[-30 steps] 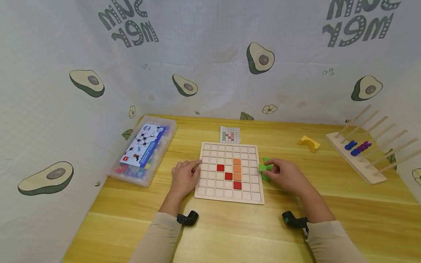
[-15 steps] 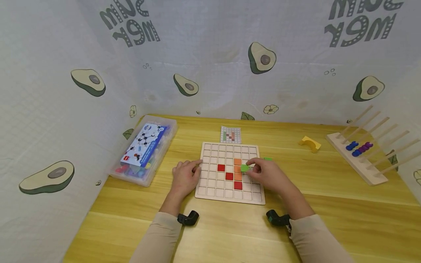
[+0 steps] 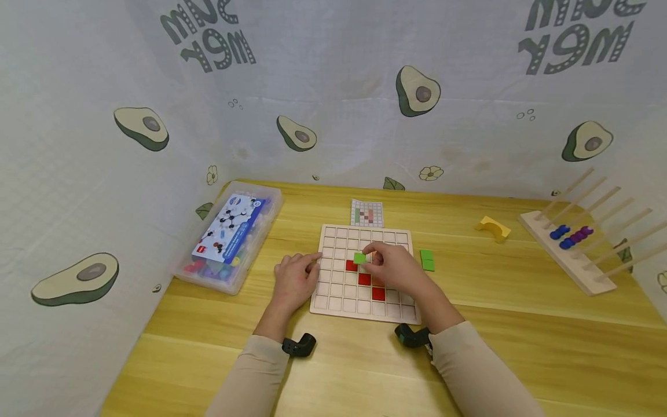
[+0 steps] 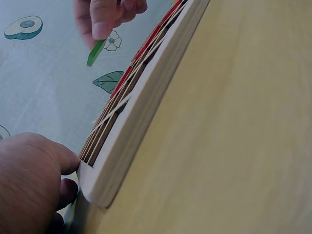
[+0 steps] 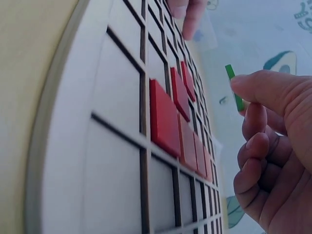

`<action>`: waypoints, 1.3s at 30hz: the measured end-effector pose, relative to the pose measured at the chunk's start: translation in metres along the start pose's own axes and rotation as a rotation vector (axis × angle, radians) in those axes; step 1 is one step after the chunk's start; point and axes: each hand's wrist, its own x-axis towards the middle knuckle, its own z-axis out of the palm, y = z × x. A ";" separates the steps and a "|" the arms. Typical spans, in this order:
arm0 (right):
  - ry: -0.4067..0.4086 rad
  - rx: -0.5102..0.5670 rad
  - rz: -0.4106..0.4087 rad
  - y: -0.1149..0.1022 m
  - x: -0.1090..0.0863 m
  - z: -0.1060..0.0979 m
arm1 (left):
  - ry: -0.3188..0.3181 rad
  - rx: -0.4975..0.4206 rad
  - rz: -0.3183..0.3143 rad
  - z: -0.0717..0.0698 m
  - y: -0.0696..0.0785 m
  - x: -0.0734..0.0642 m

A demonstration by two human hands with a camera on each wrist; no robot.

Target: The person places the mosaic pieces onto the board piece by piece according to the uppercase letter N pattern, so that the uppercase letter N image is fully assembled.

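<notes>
A wooden grid board (image 3: 333, 304) lies flat on the table. My right hand (image 3: 396, 269) pinches a green square tile (image 3: 359, 258) between thumb and fingers, over the board's middle. The right wrist view shows that green tile (image 5: 235, 87) on edge, raised off the grid. Three red tiles (image 3: 378, 293) sit in cells on a diagonal. Orange tiles (image 5: 187, 146) show in the right wrist view; the right hand mostly covers them from the head. My left hand (image 3: 296, 284) rests at the board's left edge, a fingertip touching the rim.
Two green tiles (image 3: 427, 260) lie right of the board. A small printed grid card (image 3: 367, 214) is behind it. To the left is a clear plastic case (image 3: 227, 237). On the right are a yellow arch block (image 3: 493, 228) and a peg stand (image 3: 565, 252) with beads.
My right hand has lifted a green tile from beside the board and carried it left over the grid. The left hand stays at the board's edge.
</notes>
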 end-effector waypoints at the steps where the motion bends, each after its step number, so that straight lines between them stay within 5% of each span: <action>1: -0.007 0.000 0.001 -0.002 0.002 0.001 | 0.000 -0.001 0.000 0.000 0.000 0.000; 39: -0.058 -0.136 -0.003 -0.029 0.048 0.020 | -0.031 0.014 -0.018 -0.003 0.002 0.001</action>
